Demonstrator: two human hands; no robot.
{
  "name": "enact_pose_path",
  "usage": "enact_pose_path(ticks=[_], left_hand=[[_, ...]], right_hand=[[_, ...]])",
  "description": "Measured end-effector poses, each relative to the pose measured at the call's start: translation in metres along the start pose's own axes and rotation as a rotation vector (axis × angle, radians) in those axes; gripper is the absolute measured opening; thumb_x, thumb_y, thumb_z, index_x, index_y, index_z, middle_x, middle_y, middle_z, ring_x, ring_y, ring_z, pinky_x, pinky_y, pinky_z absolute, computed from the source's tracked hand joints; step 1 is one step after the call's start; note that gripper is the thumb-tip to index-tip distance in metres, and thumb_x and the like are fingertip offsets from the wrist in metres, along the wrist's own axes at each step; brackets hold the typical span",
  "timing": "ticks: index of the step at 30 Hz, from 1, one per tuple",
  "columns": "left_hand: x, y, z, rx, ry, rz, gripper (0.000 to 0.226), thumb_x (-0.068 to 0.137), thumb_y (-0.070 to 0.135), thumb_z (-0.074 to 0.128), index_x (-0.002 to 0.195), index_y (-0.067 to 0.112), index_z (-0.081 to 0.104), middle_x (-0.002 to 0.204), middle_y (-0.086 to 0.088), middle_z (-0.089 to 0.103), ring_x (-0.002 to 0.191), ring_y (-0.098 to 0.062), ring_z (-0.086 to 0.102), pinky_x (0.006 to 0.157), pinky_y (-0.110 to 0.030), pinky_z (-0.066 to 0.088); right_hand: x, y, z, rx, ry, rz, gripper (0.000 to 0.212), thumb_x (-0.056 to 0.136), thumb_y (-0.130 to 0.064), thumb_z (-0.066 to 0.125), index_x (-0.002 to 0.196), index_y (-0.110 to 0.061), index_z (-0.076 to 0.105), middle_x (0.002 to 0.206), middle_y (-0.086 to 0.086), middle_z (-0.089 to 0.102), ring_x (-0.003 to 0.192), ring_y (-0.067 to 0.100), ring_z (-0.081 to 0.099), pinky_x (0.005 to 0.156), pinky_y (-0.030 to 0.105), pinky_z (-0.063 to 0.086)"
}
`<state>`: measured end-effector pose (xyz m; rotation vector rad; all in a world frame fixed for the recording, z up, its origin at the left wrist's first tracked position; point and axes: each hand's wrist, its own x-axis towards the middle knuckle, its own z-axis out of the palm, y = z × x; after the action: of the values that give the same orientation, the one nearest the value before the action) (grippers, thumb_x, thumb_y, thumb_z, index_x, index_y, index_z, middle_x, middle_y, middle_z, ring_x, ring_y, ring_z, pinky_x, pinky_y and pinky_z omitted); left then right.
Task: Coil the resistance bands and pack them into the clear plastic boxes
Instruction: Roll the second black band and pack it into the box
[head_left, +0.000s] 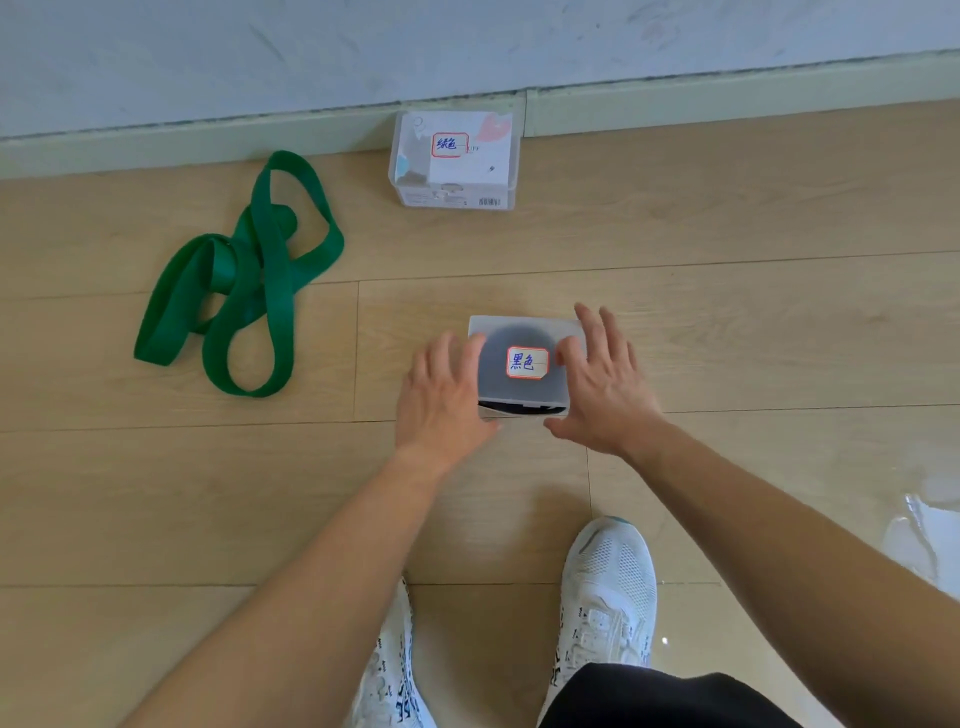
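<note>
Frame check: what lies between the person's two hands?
In the head view, a lidded clear plastic box with a red-bordered label and something dark inside lies between the left hand and right hand, which flank its sides.

Lt wood plank floor (727, 332), pale wall (467, 47), baseboard (727, 106)

Deep green band (249, 280) on pale wood-grain floor (727, 338) — near box (519, 332) shows black inside, its white label (527, 362) red-edged (blue handwriting); my shoes (610, 587) white.

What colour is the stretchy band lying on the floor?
Green all over, no pattern. The band shows best in the head view.
</note>
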<state>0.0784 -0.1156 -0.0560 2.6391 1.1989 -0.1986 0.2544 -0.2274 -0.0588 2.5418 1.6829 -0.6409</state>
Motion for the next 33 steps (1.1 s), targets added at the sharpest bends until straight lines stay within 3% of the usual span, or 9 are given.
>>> enact_pose_path(ticks=[3, 6, 8, 10, 17, 23, 26, 30, 33], left_hand=[[0.031, -0.006, -0.004, 0.093, -0.139, 0.209, 0.134, 0.058, 0.061, 0.084, 0.157, 0.026, -0.001, 0.164, -0.012, 0.013, 0.15, -0.039, 0.015, 0.12, -0.047, 0.025], [0.052, -0.007, -0.015, 0.007, -0.249, 0.295, 0.133, 0.056, 0.06, 0.086, 0.158, 0.024, 0.009, 0.161, -0.006, 0.017, 0.147, -0.033, 0.025, 0.116, -0.043, 0.031], [0.059, -0.008, -0.023, -0.093, -0.323, 0.277, 0.128, 0.056, 0.057, 0.088, 0.156, 0.026, 0.013, 0.158, -0.003, 0.019, 0.14, -0.028, 0.036, 0.107, -0.041, 0.043], [0.061, -0.011, -0.028, -0.125, -0.377, 0.269, 0.127, 0.058, 0.059, 0.087, 0.156, 0.029, 0.013, 0.158, -0.001, 0.019, 0.14, -0.026, 0.036, 0.107, -0.04, 0.044], [0.063, -0.017, -0.036, -0.211, -0.476, 0.227, 0.116, 0.074, 0.063, 0.078, 0.161, 0.031, 0.008, 0.162, 0.002, 0.013, 0.147, -0.024, 0.027, 0.117, -0.038, 0.034], [0.072, -0.021, -0.036, -0.378, -0.495, 0.154, 0.093, 0.084, 0.057, 0.073, 0.16, 0.033, 0.024, 0.167, -0.001, 0.011, 0.152, -0.021, 0.022, 0.122, -0.032, 0.023], [0.073, -0.021, -0.035, -0.448, -0.488, 0.123, 0.09, 0.084, 0.049, 0.077, 0.158, 0.029, 0.03, 0.166, -0.004, 0.016, 0.151, -0.02, 0.025, 0.118, -0.026, 0.021], [0.077, -0.02, -0.033, -0.516, -0.495, 0.093, 0.084, 0.083, 0.046, 0.079, 0.155, 0.033, 0.037, 0.16, -0.005, 0.025, 0.148, -0.021, 0.029, 0.119, -0.032, 0.026], [0.083, -0.02, -0.034, -0.531, -0.517, 0.09, 0.079, 0.082, 0.046, 0.079, 0.151, 0.039, 0.042, 0.149, -0.003, 0.037, 0.138, -0.021, 0.04, 0.11, -0.031, 0.033]], right_hand=[[0.011, 0.004, -0.006, 0.034, -0.005, -0.051, 0.091, 0.057, -0.049, 0.083, 0.128, -0.021, 0.033, 0.152, 0.013, 0.026, 0.138, 0.04, 0.023, 0.109, 0.049, 0.04], [0.015, 0.011, -0.015, 0.112, -0.021, -0.073, 0.094, 0.052, -0.048, 0.084, 0.128, -0.028, 0.032, 0.141, 0.003, 0.037, 0.125, 0.035, 0.035, 0.101, 0.045, 0.045], [0.02, 0.015, -0.026, 0.147, -0.058, -0.081, 0.096, 0.053, -0.048, 0.086, 0.133, -0.031, 0.037, 0.14, -0.001, 0.039, 0.124, 0.032, 0.037, 0.101, 0.038, 0.041], [0.025, 0.018, -0.038, 0.181, -0.122, -0.089, 0.097, 0.054, -0.049, 0.088, 0.137, -0.036, 0.039, 0.142, -0.005, 0.041, 0.123, 0.029, 0.038, 0.099, 0.033, 0.038], [0.046, 0.019, -0.06, 0.283, -0.29, -0.133, 0.091, 0.064, -0.052, 0.088, 0.144, -0.044, 0.044, 0.145, -0.005, 0.043, 0.128, 0.026, 0.044, 0.108, 0.038, 0.036], [0.056, 0.021, -0.066, 0.386, -0.314, -0.133, 0.074, 0.085, -0.04, 0.078, 0.15, -0.035, 0.044, 0.146, -0.005, 0.041, 0.13, 0.021, 0.047, 0.096, 0.027, 0.034], [0.061, 0.021, -0.065, 0.462, -0.345, -0.124, 0.073, 0.084, -0.037, 0.079, 0.148, -0.033, 0.046, 0.135, -0.012, 0.042, 0.128, 0.02, 0.048, 0.095, 0.029, 0.036], [0.062, 0.021, -0.067, 0.529, -0.335, -0.093, 0.067, 0.085, -0.032, 0.079, 0.145, -0.038, 0.049, 0.158, -0.004, 0.032, 0.143, 0.02, 0.036, 0.101, 0.024, 0.028], [0.06, 0.019, -0.07, 0.568, -0.288, -0.094, 0.06, 0.085, -0.025, 0.079, 0.14, -0.031, 0.056, 0.154, 0.002, 0.041, 0.138, 0.02, 0.042, 0.09, 0.018, 0.027]])
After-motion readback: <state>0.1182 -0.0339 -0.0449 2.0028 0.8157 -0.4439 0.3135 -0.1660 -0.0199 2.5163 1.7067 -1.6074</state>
